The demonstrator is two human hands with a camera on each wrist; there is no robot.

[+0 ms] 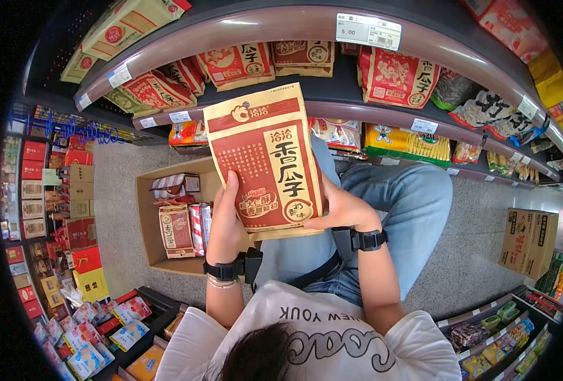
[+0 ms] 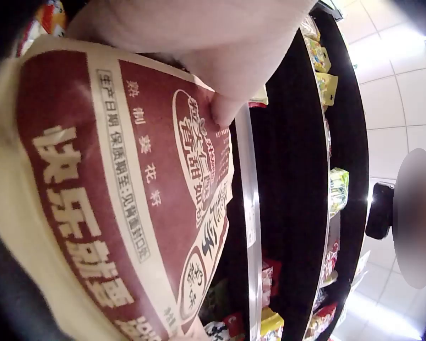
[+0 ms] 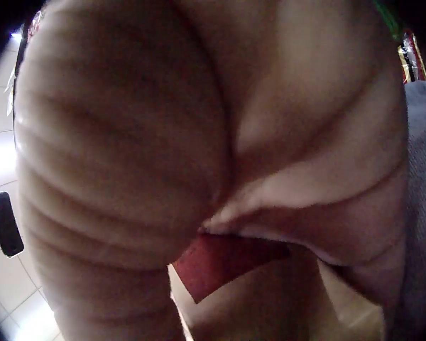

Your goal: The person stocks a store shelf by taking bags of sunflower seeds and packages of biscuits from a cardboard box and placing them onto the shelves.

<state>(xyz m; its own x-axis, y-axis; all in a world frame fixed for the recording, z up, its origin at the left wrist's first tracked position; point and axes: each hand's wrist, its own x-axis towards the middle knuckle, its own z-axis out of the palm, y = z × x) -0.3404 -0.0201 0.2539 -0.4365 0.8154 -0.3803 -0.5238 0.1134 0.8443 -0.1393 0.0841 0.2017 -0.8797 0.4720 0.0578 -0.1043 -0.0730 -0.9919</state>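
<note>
At the centre of the head view, a paper packet [image 1: 262,159] is held up over the person's lap, front face toward the camera. The left grip [image 1: 227,219] pinches its lower left edge, the thumb laid along the front and the fingers hidden behind. The right grip [image 1: 350,208] pinches the lower right corner, its thumb across the front just above the bottom edge, the other fingers out of sight. Most of the packet reaches up the frame beyond both, its top leaning a little to the left. The right wrist view shows mostly skin, with a patch of red and tan at the bottom.

The packet is tan with a broad dark red panel. Near its top a red band carries a hand emblem and pale characters; down the right side runs a tall cream strip of large black characters, with a round badge below it at the lower right. Columns of small pale writing fill the panel's left part.

Left of centre, a cardboard box [image 1: 145,222] contains similar red-and-tan packets [image 1: 176,232]. Across the top of the frame curves a stocked shelf [image 1: 281,24].
</note>
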